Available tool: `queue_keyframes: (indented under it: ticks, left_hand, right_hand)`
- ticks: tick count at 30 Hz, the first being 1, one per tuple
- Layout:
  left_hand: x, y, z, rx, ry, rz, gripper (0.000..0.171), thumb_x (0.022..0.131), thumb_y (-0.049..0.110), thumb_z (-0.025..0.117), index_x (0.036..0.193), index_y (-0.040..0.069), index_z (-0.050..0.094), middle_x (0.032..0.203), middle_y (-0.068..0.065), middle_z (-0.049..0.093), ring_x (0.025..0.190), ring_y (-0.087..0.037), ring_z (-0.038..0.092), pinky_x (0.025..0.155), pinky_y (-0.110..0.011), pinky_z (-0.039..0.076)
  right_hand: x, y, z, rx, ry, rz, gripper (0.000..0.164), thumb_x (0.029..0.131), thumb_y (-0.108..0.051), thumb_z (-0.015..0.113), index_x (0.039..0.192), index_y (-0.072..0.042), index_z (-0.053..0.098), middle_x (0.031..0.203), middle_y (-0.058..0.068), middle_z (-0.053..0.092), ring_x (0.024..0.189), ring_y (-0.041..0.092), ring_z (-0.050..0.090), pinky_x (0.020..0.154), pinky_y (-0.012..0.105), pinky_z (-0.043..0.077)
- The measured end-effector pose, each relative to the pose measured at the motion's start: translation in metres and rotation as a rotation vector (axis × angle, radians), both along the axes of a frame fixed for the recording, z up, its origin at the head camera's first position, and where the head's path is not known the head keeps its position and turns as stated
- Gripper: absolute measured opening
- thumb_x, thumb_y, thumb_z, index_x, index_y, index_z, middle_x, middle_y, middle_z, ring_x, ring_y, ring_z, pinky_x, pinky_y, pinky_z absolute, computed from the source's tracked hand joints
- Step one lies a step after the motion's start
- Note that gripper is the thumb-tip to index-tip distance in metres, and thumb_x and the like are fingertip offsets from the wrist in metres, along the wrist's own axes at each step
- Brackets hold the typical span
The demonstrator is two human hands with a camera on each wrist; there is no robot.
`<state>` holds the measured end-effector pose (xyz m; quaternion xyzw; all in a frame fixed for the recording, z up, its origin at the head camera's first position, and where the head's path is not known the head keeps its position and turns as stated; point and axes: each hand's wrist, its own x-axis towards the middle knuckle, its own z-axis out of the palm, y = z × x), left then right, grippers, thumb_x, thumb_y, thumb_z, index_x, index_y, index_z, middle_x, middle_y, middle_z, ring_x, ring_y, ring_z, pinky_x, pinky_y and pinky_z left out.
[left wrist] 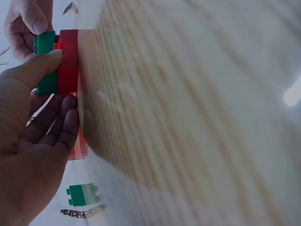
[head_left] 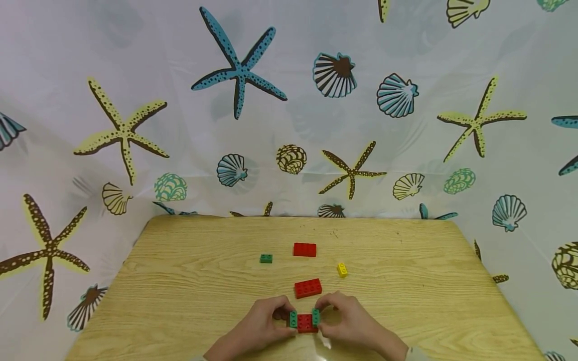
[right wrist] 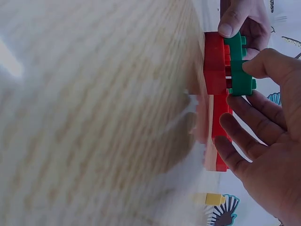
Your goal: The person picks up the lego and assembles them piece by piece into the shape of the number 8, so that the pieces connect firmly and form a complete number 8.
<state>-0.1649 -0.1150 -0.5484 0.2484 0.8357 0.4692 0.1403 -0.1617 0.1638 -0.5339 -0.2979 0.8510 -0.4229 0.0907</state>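
Two green two-stud bricks, left (head_left: 293, 319) and right (head_left: 315, 317), are pinched by thumb and fingers of left hand (head_left: 265, 321) and right hand (head_left: 348, 318), over opposite ends of a red brick (head_left: 304, 323) on the desk (head_left: 189, 286). We judge them light, stiff, smooth; grip short ends. Right one shows a gap beneath. Left forefinger's contact: unclear. Farther red eight-stud brick (head_left: 308, 288): mostly hidden in left wrist view.
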Motion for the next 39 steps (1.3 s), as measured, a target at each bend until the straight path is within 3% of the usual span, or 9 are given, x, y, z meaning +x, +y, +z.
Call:
queue_keyframes:
  ticks: [12,20,31,39]
  left_hand:
    - [-0.0002,0.0010,-0.0005,-0.001,-0.005,0.000,0.024,0.089,0.026,0.087,0.104,0.021,0.070,0.099,0.009,0.071,0.091,-0.005,0.068,0.079,-0.021,0.055]
    - [0.0014,0.0019,0.0008,-0.005,0.003,0.004,0.023,0.089,0.025,0.087,0.104,0.021,0.069,0.098,0.010,0.071,0.091,-0.006,0.067,0.079,-0.022,0.056]
    - [0.0014,0.0017,0.0008,-0.004,0.018,0.004,0.024,0.089,0.025,0.087,0.105,0.020,0.070,0.100,0.009,0.071,0.093,-0.006,0.068,0.081,-0.023,0.057]
    - [0.0019,0.0016,0.0024,-0.001,0.005,0.008,0.024,0.089,0.024,0.088,0.104,0.019,0.070,0.099,0.009,0.071,0.091,-0.004,0.067,0.080,-0.022,0.056]
  right_hand:
    - [0.0012,-0.0014,-0.0016,0.004,-0.003,0.000,0.027,0.093,-0.021,0.078,0.118,-0.017,0.070,0.114,-0.004,0.074,0.109,0.021,0.068,0.095,0.034,0.055]
    - [0.0000,-0.0003,-0.0037,0.029,-0.054,-0.028,0.025,0.092,-0.024,0.078,0.115,-0.023,0.069,0.112,-0.011,0.072,0.109,0.015,0.067,0.096,0.031,0.054]
    - [0.0001,-0.0003,-0.0067,0.035,-0.069,-0.043,0.026,0.085,-0.015,0.081,0.106,-0.021,0.066,0.107,-0.008,0.071,0.098,0.011,0.065,0.088,0.024,0.052]
    - [-0.0015,0.0002,-0.0061,0.059,-0.053,-0.036,0.027,0.086,-0.019,0.082,0.109,-0.021,0.067,0.108,-0.007,0.069,0.099,0.010,0.063,0.088,0.026,0.053]
